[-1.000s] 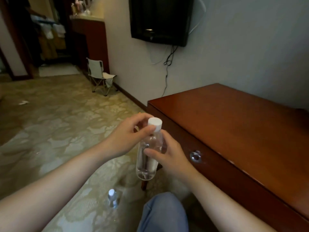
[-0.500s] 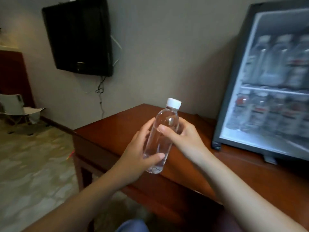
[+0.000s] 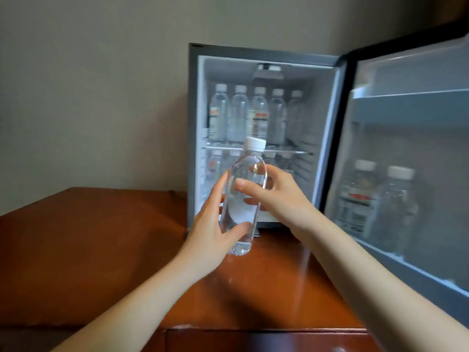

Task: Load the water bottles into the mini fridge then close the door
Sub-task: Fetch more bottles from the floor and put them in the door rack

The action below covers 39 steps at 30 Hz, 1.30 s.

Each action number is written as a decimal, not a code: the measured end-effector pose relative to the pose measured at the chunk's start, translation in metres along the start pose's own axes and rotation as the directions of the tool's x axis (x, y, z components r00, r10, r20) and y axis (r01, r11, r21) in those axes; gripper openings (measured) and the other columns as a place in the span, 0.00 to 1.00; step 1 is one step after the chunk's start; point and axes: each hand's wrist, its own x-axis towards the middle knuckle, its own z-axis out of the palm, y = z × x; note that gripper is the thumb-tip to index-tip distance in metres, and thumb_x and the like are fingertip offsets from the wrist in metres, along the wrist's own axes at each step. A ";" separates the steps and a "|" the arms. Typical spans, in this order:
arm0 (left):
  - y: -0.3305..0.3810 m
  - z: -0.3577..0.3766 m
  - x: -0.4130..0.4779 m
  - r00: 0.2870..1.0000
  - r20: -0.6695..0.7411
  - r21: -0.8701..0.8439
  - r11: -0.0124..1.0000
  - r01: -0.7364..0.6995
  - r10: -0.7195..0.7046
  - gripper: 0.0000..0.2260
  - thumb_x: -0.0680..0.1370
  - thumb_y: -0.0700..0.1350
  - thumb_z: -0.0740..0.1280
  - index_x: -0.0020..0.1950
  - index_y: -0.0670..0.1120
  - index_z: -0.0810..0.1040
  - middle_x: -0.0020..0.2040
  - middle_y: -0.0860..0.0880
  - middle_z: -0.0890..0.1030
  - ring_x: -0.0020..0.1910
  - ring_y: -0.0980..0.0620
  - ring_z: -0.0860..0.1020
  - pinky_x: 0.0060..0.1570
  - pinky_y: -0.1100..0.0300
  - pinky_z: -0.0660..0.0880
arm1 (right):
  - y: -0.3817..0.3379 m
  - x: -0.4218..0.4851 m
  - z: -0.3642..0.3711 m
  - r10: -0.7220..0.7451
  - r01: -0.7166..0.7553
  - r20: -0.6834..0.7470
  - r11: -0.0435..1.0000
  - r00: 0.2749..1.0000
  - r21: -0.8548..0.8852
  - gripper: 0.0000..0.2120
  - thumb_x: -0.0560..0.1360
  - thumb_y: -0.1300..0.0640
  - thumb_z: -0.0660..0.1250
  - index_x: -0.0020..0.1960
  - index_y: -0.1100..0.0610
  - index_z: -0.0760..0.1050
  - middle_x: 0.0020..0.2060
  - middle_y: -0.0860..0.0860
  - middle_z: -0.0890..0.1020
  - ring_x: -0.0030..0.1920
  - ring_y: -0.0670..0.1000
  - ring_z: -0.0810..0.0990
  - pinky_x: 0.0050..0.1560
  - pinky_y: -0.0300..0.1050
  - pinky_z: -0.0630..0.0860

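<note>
A clear water bottle [image 3: 245, 189] with a white cap stands upright in the air in front of the open mini fridge [image 3: 195, 123]. My left hand [image 3: 214, 224] grips its lower half, thumb across the front. My right hand [image 3: 276, 196] holds its upper half from the right, fingers curled round it. The fridge's top shelf holds several bottles [image 3: 239, 115]; more stand blurred on the lower shelf behind the held bottle. Two bottles [image 3: 375, 199] sit in the open door's [image 3: 411, 110] lower rack.
The fridge stands on a reddish wooden cabinet [image 3: 101, 237] against a grey wall. The open door swings out to the right, close to my right forearm. A drawer front edge [image 3: 253, 336] shows at the bottom.
The view has swung right from the floor and cabinet to face the open fridge. Both hands have carried the bottle up and in front of the fridge opening.
</note>
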 end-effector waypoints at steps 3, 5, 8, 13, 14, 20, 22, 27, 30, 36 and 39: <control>0.018 0.044 0.017 0.996 0.073 -0.075 0.996 -0.040 0.046 0.40 0.73 0.43 0.71 0.73 0.66 0.49 0.72 0.62 0.63 0.66 0.65 0.66 0.59 0.75 0.69 | 0.002 -0.008 -0.048 0.009 -0.018 -0.083 0.994 0.997 -0.110 0.27 0.61 0.35 0.71 0.52 0.52 0.77 0.47 0.52 0.84 0.50 0.55 0.83 0.53 0.61 0.79; 0.030 0.072 0.025 0.989 0.125 -0.135 0.989 -0.058 0.075 0.40 0.73 0.45 0.71 0.73 0.66 0.48 0.73 0.62 0.62 0.70 0.62 0.63 0.68 0.62 0.67 | 0.003 -0.015 -0.079 0.003 -0.029 -0.140 0.982 0.990 -0.185 0.22 0.62 0.36 0.71 0.51 0.46 0.77 0.44 0.47 0.83 0.48 0.50 0.83 0.53 0.58 0.79; 0.049 0.112 0.032 0.975 0.186 -0.219 0.972 -0.084 0.126 0.39 0.73 0.46 0.71 0.74 0.64 0.49 0.67 0.70 0.64 0.66 0.72 0.64 0.66 0.69 0.65 | 0.005 -0.028 -0.121 0.005 -0.069 -0.211 0.952 0.977 -0.297 0.22 0.60 0.34 0.68 0.48 0.46 0.77 0.40 0.46 0.83 0.45 0.51 0.83 0.51 0.58 0.80; 0.067 0.177 0.036 0.957 0.235 -0.284 0.954 -0.100 0.170 0.40 0.72 0.46 0.72 0.76 0.59 0.50 0.73 0.62 0.62 0.71 0.64 0.63 0.72 0.56 0.63 | 0.016 -0.055 -0.175 -0.009 -0.176 -0.372 0.870 0.928 -0.460 0.29 0.58 0.29 0.65 0.47 0.50 0.75 0.38 0.49 0.80 0.46 0.55 0.81 0.52 0.59 0.78; 0.070 0.188 0.037 0.958 0.220 -0.291 0.949 -0.117 0.186 0.40 0.72 0.46 0.72 0.76 0.58 0.51 0.74 0.59 0.63 0.72 0.62 0.62 0.72 0.54 0.63 | 0.017 -0.061 -0.182 -0.013 -0.196 -0.392 0.851 0.920 -0.488 0.29 0.58 0.29 0.64 0.47 0.51 0.74 0.39 0.50 0.80 0.47 0.56 0.80 0.52 0.58 0.77; 0.087 0.234 0.035 0.944 0.165 -0.304 0.926 -0.226 0.285 0.38 0.74 0.43 0.70 0.71 0.63 0.49 0.71 0.58 0.60 0.71 0.64 0.59 0.68 0.72 0.58 | 0.018 -0.081 -0.217 -0.040 -0.292 -0.491 0.761 0.870 -0.579 0.20 0.68 0.37 0.68 0.53 0.48 0.73 0.45 0.46 0.80 0.51 0.54 0.78 0.52 0.52 0.74; 0.090 0.244 0.035 0.940 0.156 -0.258 0.931 -0.259 0.305 0.37 0.74 0.44 0.69 0.75 0.58 0.49 0.74 0.54 0.57 0.73 0.59 0.58 0.69 0.66 0.57 | 0.019 -0.085 -0.223 -0.027 -0.337 -0.518 0.731 0.855 -0.594 0.17 0.68 0.37 0.68 0.46 0.48 0.70 0.39 0.45 0.76 0.47 0.55 0.76 0.44 0.49 0.71; 0.079 0.265 0.028 0.924 0.146 -0.041 0.935 -0.352 0.354 0.38 0.75 0.54 0.64 0.74 0.55 0.40 0.76 0.57 0.41 0.77 0.56 0.40 0.76 0.50 0.48 | 0.034 -0.096 -0.224 -0.014 -0.352 -0.552 0.757 0.834 -0.551 0.19 0.69 0.41 0.70 0.54 0.50 0.72 0.47 0.46 0.82 0.51 0.51 0.80 0.49 0.48 0.76; 0.069 0.273 0.022 0.919 0.202 0.012 0.938 -0.347 0.338 0.39 0.77 0.53 0.61 0.72 0.52 0.31 0.73 0.59 0.31 0.73 0.62 0.30 0.76 0.52 0.42 | 0.046 -0.101 -0.217 -0.006 -0.392 -0.560 0.707 0.829 -0.588 0.29 0.68 0.37 0.68 0.62 0.52 0.69 0.52 0.49 0.82 0.54 0.54 0.80 0.53 0.53 0.77; 0.059 0.274 0.013 0.919 0.257 0.153 0.927 -0.343 0.298 0.40 0.75 0.59 0.52 0.70 0.54 0.23 0.67 0.63 0.20 0.71 0.61 0.26 0.70 0.61 0.34 | 0.060 -0.111 -0.204 -0.020 -0.458 -0.597 0.622 0.802 -0.635 0.31 0.70 0.37 0.67 0.67 0.53 0.66 0.59 0.52 0.73 0.57 0.56 0.76 0.52 0.48 0.73; 0.057 0.274 0.013 0.916 0.273 0.211 0.911 -0.354 0.292 0.37 0.74 0.61 0.49 0.77 0.48 0.38 0.68 0.60 0.20 0.71 0.59 0.25 0.69 0.60 0.34 | 0.060 -0.112 -0.202 -0.014 -0.497 -0.627 0.596 0.779 -0.630 0.29 0.71 0.37 0.66 0.64 0.53 0.68 0.56 0.52 0.72 0.56 0.56 0.77 0.48 0.47 0.72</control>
